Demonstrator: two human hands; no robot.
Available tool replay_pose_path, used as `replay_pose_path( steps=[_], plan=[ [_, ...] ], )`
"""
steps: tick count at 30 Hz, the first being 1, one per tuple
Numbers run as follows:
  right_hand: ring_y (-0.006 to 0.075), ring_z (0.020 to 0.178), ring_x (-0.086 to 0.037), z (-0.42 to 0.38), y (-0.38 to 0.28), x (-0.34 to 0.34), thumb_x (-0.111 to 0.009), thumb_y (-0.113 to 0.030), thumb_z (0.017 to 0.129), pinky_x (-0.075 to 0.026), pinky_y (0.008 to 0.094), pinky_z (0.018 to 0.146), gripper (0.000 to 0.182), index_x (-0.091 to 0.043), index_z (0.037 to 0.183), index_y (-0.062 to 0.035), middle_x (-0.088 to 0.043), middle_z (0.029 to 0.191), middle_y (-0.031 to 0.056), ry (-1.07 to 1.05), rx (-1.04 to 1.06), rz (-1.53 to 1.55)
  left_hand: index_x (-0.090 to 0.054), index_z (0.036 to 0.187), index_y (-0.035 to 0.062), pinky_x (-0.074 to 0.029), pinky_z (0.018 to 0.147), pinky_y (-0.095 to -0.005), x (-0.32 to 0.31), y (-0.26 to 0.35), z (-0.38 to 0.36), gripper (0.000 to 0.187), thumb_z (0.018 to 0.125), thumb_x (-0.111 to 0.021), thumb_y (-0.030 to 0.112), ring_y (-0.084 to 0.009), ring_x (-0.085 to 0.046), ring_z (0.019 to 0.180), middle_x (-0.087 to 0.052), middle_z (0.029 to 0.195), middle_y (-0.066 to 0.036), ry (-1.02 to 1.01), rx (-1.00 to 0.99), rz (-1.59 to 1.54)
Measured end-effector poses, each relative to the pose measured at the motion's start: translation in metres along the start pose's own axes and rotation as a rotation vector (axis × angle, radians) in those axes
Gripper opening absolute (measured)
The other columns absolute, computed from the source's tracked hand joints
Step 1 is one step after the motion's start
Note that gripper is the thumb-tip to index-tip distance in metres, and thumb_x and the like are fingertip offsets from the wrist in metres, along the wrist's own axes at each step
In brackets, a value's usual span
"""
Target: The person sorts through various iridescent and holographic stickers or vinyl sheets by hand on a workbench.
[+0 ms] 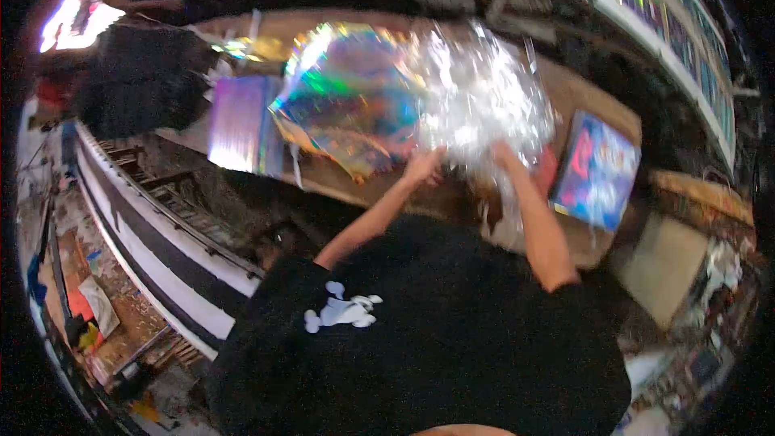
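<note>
A crumpled heap of clear, shiny plastic film [484, 97] lies on the brown work table [585, 97]. My left hand [424, 168] is at the heap's lower left edge, its fingers smeared by motion. At the lower right of the film is my right hand [507, 153], blurred and partly lost in the glare. Left of the heap rests a crinkled iridescent sheet [355, 97] with gold edges. A stack of purple holographic sheets [240, 125] sits farther left. To the right lies a blue and pink printed pack [597, 169].
Another person in dark clothes [137, 73] stands at the table's left end. A black and white striped panel [161, 250] runs along the lower left. A pale board [663, 270] leans at the right, and a rack with glossy sheets [658, 12] is at the upper right.
</note>
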State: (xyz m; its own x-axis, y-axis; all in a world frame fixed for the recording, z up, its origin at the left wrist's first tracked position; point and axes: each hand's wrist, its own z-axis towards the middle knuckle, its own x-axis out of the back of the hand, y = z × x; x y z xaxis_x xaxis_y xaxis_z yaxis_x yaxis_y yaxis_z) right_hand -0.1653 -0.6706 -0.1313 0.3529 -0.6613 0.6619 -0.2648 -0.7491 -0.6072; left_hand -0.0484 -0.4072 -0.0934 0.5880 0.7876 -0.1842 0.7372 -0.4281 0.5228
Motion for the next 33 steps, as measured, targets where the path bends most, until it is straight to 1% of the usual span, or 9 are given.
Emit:
replay_pose_path(
  steps=[2, 5, 10, 13, 18, 20, 24, 29, 33],
  plan=[
    [0.0309, 0.114, -0.058, 0.033, 0.004, 0.016, -0.066, -0.025, 0.082, -0.043, 0.0379, 0.100, 0.053, -0.056, 0.128, 0.0001, -0.061, 0.124, 0.0199, -0.097, -0.091, 0.067, -0.032, 0.144, 0.0000, -0.038, 0.103, -0.0583, -0.030, -0.007, -0.046, 0.089, 0.077, -0.075, 0.041, -0.0435, -0.042, 0.129, -0.038, 0.140, -0.029, 0.561, -0.559, 0.678],
    [0.0303, 0.116, -0.057, 0.047, 0.012, 0.028, -0.066, -0.029, 0.084, -0.043, 0.0379, 0.101, 0.054, -0.056, 0.128, 0.0009, -0.061, 0.125, 0.0199, -0.181, -0.146, 0.148, -0.027, 0.148, 0.0057, -0.034, 0.107, -0.0580, -0.053, 0.010, -0.063, 0.104, 0.065, -0.083, 0.029, -0.0418, -0.036, 0.134, -0.033, 0.146, -0.025, 0.519, -1.027, 1.229],
    [0.0293, 0.118, -0.055, 0.093, 0.009, 0.040, -0.065, -0.036, 0.086, -0.042, 0.0378, 0.101, 0.058, -0.056, 0.128, 0.0021, -0.060, 0.127, 0.0198, -0.250, -0.262, 0.297, -0.028, 0.146, 0.0056, -0.036, 0.105, -0.0584, -0.056, 0.044, 0.060, 0.112, 0.058, -0.087, 0.040, -0.0365, -0.036, 0.136, -0.039, 0.144, -0.020, 0.518, -0.818, 1.495],
    [0.0288, 0.119, -0.054, 0.084, 0.010, 0.065, -0.065, -0.039, 0.087, -0.041, 0.0378, 0.101, 0.059, -0.056, 0.128, 0.0026, -0.059, 0.128, 0.0198, -0.246, -0.324, 0.336, -0.046, 0.132, 0.0122, -0.049, 0.090, -0.0516, -0.033, 0.090, 0.092, 0.078, 0.068, -0.082, 0.036, -0.0338, -0.058, 0.114, -0.060, 0.122, -0.016, 0.167, -0.703, 1.521],
    [0.0302, 0.096, -0.063, 0.036, -0.057, 0.112, -0.065, -0.029, 0.086, -0.048, 0.0414, 0.085, 0.036, -0.062, 0.111, -0.0031, -0.066, 0.102, 0.0170, 0.487, -0.260, 0.266, -0.053, 0.122, 0.0107, -0.051, 0.087, -0.0526, -0.023, 0.120, 0.098, 0.069, 0.063, -0.083, 0.032, -0.0377, -0.063, 0.105, -0.066, 0.108, -0.019, 0.025, -0.615, 1.400],
    [0.0344, 0.095, -0.063, 0.013, -0.109, 0.143, -0.066, -0.021, 0.087, -0.049, 0.0394, 0.087, 0.031, -0.062, 0.113, -0.0037, -0.066, 0.102, 0.0173, 0.916, 0.142, -0.054, -0.053, 0.124, 0.0106, -0.050, 0.087, -0.0534, -0.027, 0.135, 0.079, 0.077, 0.059, -0.085, 0.037, -0.0384, -0.062, 0.107, -0.066, 0.110, -0.020, 0.002, -0.515, 1.418],
    [0.0337, 0.095, -0.058, -0.024, -0.172, 0.114, -0.071, -0.015, 0.076, -0.049, 0.0432, 0.078, 0.023, -0.061, 0.092, -0.0013, -0.059, 0.098, 0.0181, 0.403, 0.368, -0.001, -0.055, 0.123, 0.0077, -0.051, 0.088, -0.0499, -0.021, 0.139, 0.089, 0.083, 0.054, -0.087, 0.041, -0.0390, -0.062, 0.106, -0.066, 0.111, -0.021, -0.015, -0.434, 1.419],
    [0.0326, 0.096, -0.057, -0.007, -0.149, 0.068, -0.074, -0.017, 0.072, -0.049, 0.0429, 0.076, 0.038, -0.057, 0.102, -0.0018, -0.054, 0.102, 0.0168, 0.480, 0.152, -0.338, -0.062, 0.114, -0.0009, -0.051, 0.087, -0.0437, -0.019, 0.154, 0.111, 0.083, 0.052, -0.084, 0.049, -0.0370, -0.064, 0.102, -0.065, 0.112, -0.024, -0.410, -0.381, 1.348],
    [0.0326, 0.093, -0.056, 0.001, -0.129, 0.058, -0.074, -0.018, 0.072, -0.048, 0.0415, 0.074, 0.047, -0.053, 0.112, -0.0030, -0.052, 0.105, 0.0156, 0.596, -0.040, -0.293, -0.063, 0.112, -0.0018, -0.049, 0.089, -0.0435, -0.014, 0.126, 0.132, 0.077, 0.060, -0.078, 0.052, -0.0390, -0.063, 0.103, -0.065, 0.111, -0.025, -0.192, -0.518, 1.286]
  ],
)
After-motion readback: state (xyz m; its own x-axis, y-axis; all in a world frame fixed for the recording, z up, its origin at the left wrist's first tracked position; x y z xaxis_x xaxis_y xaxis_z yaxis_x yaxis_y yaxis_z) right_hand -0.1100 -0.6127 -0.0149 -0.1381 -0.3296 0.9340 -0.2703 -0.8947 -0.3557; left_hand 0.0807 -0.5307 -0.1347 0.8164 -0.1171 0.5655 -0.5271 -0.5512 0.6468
